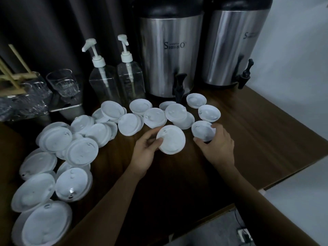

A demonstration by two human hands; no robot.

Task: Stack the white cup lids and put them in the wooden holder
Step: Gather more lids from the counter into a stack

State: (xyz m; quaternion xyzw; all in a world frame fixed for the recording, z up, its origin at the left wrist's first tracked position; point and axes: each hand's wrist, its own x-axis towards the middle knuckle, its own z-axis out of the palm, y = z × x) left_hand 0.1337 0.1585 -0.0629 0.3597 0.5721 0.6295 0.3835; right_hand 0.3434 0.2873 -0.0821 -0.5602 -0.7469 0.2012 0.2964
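Lettering on the left urn [170, 55]: dark print, starts with "S" and ends with "O", middle too blurred to read. Right urn [236, 45] shows a leading "S" at its edge, the rest unreadable. Lids [78, 151]: white, round, thin plastic, raised rim, small sip hole near the edge. They lie singly and in loose overlaps on the dark wood table [248, 132], in an arc from near left round to the urn taps. Left grip [147, 148] grasps lid A [173, 141] at its left edge, thumb on top, fingers beneath, with the lid's top face tilted toward the camera. Right grip [219, 144] is curled round lid B [202, 130] from the right, fingertips on the far rim, thumb at the near rim. Lids A and B sit just beside each other, apart. Rear: two pump bottles [104, 80], glasses [63, 84], wooden frame [10, 77] far left.
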